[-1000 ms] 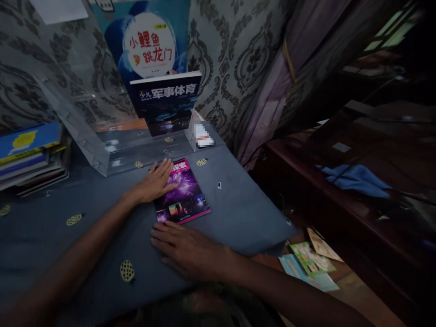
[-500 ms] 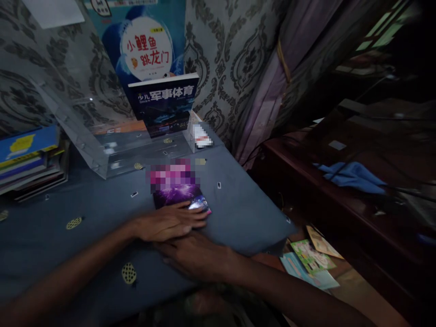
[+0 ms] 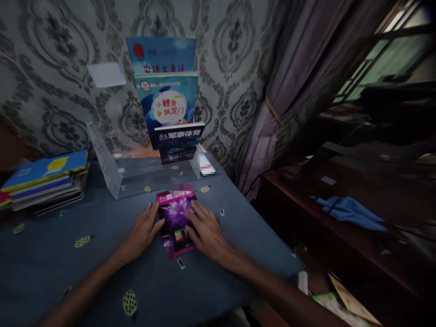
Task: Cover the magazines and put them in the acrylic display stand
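Observation:
A small book with a purple and pink cover lies flat on the blue-grey tablecloth. My left hand rests against its left edge with fingers stretched out. My right hand lies on its right side, fingers spread over the cover. Behind the book stands a clear acrylic display rack holding three upright books: a dark blue one in front, a light blue one behind it, and another blue one at the top.
A stack of books sits at the table's left. A purple curtain hangs to the right, beside a dark wooden bench with a blue cloth. Loose booklets lie on the floor.
Both hands shifted to flank the purple book, left hand at its left edge, right hand onto its right side. The book now lies straighter. The view tilted upward, showing more of the rack.

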Demonstrator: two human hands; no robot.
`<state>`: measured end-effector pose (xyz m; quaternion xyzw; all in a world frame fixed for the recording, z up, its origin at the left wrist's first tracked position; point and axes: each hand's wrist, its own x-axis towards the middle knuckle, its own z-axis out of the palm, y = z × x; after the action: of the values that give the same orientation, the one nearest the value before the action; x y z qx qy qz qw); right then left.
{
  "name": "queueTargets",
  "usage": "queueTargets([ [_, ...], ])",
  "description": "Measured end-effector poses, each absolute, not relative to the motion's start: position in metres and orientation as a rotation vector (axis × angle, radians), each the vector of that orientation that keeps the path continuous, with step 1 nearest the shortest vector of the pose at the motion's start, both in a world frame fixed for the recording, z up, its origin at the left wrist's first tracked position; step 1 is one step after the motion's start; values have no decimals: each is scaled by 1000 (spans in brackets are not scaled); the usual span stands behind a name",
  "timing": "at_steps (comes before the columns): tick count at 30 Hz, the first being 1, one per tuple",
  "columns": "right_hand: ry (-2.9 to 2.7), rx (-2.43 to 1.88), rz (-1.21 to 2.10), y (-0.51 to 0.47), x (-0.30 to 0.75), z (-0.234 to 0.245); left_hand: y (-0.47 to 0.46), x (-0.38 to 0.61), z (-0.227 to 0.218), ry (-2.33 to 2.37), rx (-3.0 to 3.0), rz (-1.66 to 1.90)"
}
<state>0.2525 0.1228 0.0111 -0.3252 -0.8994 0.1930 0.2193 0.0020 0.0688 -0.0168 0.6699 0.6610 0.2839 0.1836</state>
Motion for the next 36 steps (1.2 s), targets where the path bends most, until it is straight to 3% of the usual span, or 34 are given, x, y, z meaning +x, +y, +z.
queueTargets([
  [3,-2528,-1151,496,140,254,4,82,13,-14,1775,1633,1045],
  [6,-2482,-1065,474,146,257,-11,90,22,-3,1580,1157,1332],
  [10,-2281,-954,596,154,260,-30,96,33,14,1284,688,1361],
  [13,-2062,-915,776,164,262,-22,95,45,36,1133,708,1342],
  [17,-1751,-786,1038,166,261,29,90,56,72,1007,873,1448],
  [21,-1636,-645,976,146,262,73,80,55,78,1003,961,1519],
  [27,-1759,-724,747,129,268,42,62,61,53,1150,1045,1430],
  [36,-1732,-719,707,157,258,24,86,62,71,1256,1291,1509],
])
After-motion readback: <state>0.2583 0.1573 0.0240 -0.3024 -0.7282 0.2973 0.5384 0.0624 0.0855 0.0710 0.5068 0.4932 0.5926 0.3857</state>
